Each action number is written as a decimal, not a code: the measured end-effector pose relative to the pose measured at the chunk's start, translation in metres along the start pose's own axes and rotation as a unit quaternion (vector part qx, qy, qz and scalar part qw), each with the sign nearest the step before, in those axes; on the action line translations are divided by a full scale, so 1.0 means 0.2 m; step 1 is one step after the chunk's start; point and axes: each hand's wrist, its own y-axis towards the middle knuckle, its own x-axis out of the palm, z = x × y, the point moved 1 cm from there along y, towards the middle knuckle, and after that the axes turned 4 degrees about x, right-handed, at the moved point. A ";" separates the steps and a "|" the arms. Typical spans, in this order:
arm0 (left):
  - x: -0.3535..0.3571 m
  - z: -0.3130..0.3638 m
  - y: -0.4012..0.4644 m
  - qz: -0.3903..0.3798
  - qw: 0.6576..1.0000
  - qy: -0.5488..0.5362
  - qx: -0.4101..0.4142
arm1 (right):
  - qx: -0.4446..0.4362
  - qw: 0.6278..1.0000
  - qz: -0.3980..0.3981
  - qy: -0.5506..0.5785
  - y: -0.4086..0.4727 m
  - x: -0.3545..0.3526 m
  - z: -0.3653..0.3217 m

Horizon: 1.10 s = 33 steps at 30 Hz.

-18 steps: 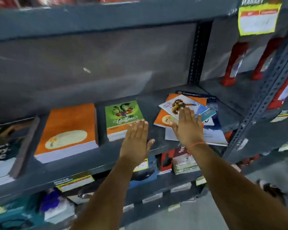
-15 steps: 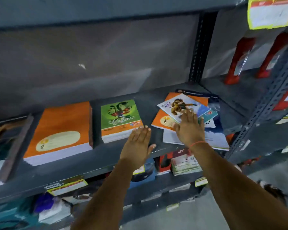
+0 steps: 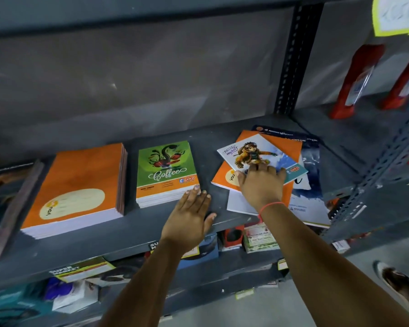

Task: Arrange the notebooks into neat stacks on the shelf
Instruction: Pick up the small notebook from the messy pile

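On the grey shelf [image 3: 132,230] lie a thick orange notebook stack [image 3: 80,185] at the left and a smaller stack topped by a green "Coffee" notebook [image 3: 167,171] in the middle. At the right is a messy pile: a white cartoon-cover notebook [image 3: 253,152] skewed on an orange notebook [image 3: 286,147], over a dark blue one [image 3: 309,175]. My right hand [image 3: 261,185] lies flat on the cartoon notebook, fingers spread. My left hand [image 3: 189,215] rests flat on the shelf, fingertips touching the green stack's front right corner.
A dark book stack [image 3: 3,208] leans at the far left. A perforated upright post [image 3: 291,55] divides the bays; red packaged items [image 3: 354,81] stand in the right bay. Lower shelves hold boxed goods [image 3: 257,239] and price labels [image 3: 85,270].
The view has shifted downward and closer. My right hand has slid slightly back over the cartoon notebook; my left hand has reached forward to the green stack's corner.
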 end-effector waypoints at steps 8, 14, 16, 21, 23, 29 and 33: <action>-0.01 0.00 -0.02 -0.006 0.997 -0.069 0.019 | 0.004 1.000 0.030 0.007 0.00 -0.04 0.00; 0.01 -0.01 -0.02 0.005 0.997 -0.071 0.021 | 0.193 0.958 -0.120 0.176 0.11 -0.07 0.21; 0.02 -0.01 -0.01 0.006 0.997 -0.077 0.023 | 0.206 0.955 -0.133 0.165 0.13 -0.07 0.24; 0.03 -0.02 -0.01 0.020 0.994 -0.105 0.029 | 0.205 0.934 -0.203 0.209 0.20 -0.14 0.32; 0.05 -0.03 -0.01 -0.018 0.992 -0.119 0.028 | 0.186 0.924 -0.220 0.253 0.23 -0.19 0.35; 0.07 -0.12 -0.11 -0.047 0.987 -0.154 0.023 | 0.187 0.761 -0.139 0.605 0.25 -0.30 0.37; -0.01 -0.24 -0.25 0.017 0.990 -0.135 -0.023 | 0.176 0.682 -0.167 0.690 0.19 -0.29 0.17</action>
